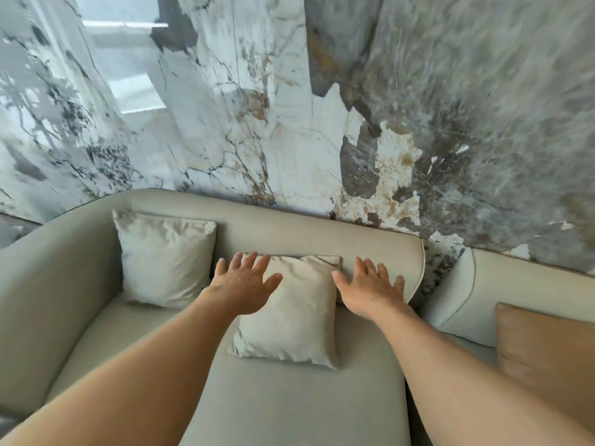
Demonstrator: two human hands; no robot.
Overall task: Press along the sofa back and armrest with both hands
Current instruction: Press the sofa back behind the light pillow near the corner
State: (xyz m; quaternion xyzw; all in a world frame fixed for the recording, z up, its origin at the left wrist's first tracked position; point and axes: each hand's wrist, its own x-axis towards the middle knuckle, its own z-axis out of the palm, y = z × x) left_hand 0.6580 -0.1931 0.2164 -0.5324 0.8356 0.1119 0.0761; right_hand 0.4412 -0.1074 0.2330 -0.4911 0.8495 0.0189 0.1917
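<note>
Hands over sofa, both spread flat, gripping nothing. Left hand (243, 281) at left edge of centre pillow (294, 323), just below sofa back (289, 233). Right hand (370, 286) right of pillow, against the back. Armrest (48, 284) far left; second pillow (164, 259) between.

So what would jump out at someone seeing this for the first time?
Probably the two bare arms reaching forward, left hand and right hand spread open near the pale sofa back, either side of a cream cushion. Behind, a dramatic marble wall fills the top half.
</note>
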